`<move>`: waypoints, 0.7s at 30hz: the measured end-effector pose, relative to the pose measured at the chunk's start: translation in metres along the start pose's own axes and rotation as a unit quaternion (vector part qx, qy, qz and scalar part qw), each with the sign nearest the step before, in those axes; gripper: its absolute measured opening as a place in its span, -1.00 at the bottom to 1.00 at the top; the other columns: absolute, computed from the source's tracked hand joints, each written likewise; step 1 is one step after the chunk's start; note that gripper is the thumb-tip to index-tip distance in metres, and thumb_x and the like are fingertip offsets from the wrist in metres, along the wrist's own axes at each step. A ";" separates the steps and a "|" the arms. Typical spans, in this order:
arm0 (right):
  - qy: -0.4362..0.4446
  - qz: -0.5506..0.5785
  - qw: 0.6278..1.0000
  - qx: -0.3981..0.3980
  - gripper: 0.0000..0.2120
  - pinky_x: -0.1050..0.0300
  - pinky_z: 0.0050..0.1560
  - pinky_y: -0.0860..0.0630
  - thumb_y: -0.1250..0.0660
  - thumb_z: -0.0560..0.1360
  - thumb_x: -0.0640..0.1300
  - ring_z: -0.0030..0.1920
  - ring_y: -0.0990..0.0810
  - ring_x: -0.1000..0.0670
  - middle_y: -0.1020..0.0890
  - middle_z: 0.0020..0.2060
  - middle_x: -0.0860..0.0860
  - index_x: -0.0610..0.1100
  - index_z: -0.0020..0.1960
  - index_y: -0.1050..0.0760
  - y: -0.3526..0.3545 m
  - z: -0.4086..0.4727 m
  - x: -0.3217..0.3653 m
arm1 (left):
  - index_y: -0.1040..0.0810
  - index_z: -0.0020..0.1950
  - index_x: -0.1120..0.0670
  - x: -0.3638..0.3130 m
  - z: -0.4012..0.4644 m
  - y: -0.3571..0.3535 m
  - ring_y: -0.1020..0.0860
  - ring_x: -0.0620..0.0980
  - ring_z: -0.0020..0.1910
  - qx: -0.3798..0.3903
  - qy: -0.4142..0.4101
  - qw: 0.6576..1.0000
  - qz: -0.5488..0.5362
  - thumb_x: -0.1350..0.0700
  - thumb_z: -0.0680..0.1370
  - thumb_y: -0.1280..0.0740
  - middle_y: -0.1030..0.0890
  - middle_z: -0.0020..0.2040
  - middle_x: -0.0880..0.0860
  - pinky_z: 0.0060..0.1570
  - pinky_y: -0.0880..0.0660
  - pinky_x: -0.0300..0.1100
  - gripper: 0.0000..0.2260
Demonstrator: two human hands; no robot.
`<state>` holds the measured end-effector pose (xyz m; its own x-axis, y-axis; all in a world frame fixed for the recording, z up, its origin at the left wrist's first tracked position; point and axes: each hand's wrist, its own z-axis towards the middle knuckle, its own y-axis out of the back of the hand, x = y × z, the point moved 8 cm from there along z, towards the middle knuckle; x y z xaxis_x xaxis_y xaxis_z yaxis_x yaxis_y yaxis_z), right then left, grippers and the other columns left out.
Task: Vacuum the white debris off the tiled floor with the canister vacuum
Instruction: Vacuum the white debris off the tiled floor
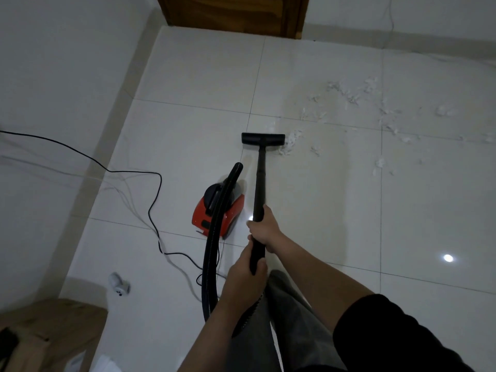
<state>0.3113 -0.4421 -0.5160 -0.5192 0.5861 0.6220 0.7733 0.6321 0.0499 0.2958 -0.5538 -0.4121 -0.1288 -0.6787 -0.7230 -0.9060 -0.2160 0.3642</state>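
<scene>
A black vacuum wand (261, 178) runs from my hands out to its flat black floor head (263, 138), which rests on the white tiled floor (322, 210). My right hand (264, 226) grips the wand higher up, and my left hand (248, 275) grips its lower end. White debris (291, 142) lies right beside the head's right end, with more scattered debris (386, 114) across the tiles to the right. The red and black canister (217, 210) sits left of the wand, and its black hose (212, 264) loops back toward me.
A black power cord (150, 183) snakes across the floor from the left wall toward the canister. A small white object (119, 284) lies near a brown cardboard box (48, 331) at bottom left. A wooden door (233, 14) stands at the far wall.
</scene>
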 end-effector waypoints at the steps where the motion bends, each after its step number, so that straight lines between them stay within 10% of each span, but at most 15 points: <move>1: -0.007 0.001 1.000 -0.002 -0.34 0.03 -0.21 -0.60 -0.28 0.53 -0.30 -0.31 -0.55 -0.04 -0.51 -0.09 -0.08 -0.07 0.55 -0.11 0.002 -0.002 -0.002 | -0.22 0.47 -0.14 -0.001 -0.002 -0.001 -0.53 -0.31 0.00 0.005 0.000 1.000 0.004 0.10 0.61 -0.15 -0.53 0.01 -0.25 -0.03 -0.45 -0.40 -0.57; 5: -0.025 0.014 0.999 -0.016 -0.32 0.11 -0.35 -0.56 -0.27 0.54 -0.30 -0.37 -0.54 -0.03 -0.51 -0.08 -0.11 -0.05 0.57 -0.07 0.008 -0.006 -0.011 | -0.27 0.46 -0.05 -0.004 -0.005 -0.005 -0.51 -0.32 -0.02 0.019 -0.006 1.000 0.022 0.11 0.61 -0.14 -0.56 0.11 -0.16 -0.11 -0.36 -0.53 -0.60; 15: -0.064 0.021 0.998 -0.021 -0.36 0.15 -0.45 -0.51 -0.25 0.55 -0.35 -0.44 -0.47 -0.02 -0.45 -0.17 -0.15 -0.07 0.54 -0.10 0.009 -0.009 -0.042 | -0.28 0.44 -0.08 0.013 -0.007 -0.017 -0.58 -0.11 -0.07 0.042 -0.002 0.998 0.056 0.01 0.58 -0.13 -0.60 0.01 -0.11 0.09 -0.55 0.01 -0.59; 21: -0.062 0.022 0.997 -0.038 -0.42 0.15 -0.42 -0.52 -0.26 0.54 -0.35 -0.42 -0.48 -0.01 -0.46 -0.15 -0.15 -0.08 0.48 -0.17 0.010 -0.003 -0.038 | -0.22 0.47 -0.08 0.012 0.001 -0.013 -0.49 -0.25 0.03 0.058 0.006 0.997 0.055 0.06 0.62 -0.14 -0.50 0.11 -0.19 0.11 -0.44 -0.29 -0.59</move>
<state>0.3400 -0.4594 -0.5373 -0.5220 0.6735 0.5233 0.8189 0.5673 0.0867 0.3055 -0.5587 -0.4261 -0.2265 -0.7022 -0.6750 -0.9273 -0.0565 0.3700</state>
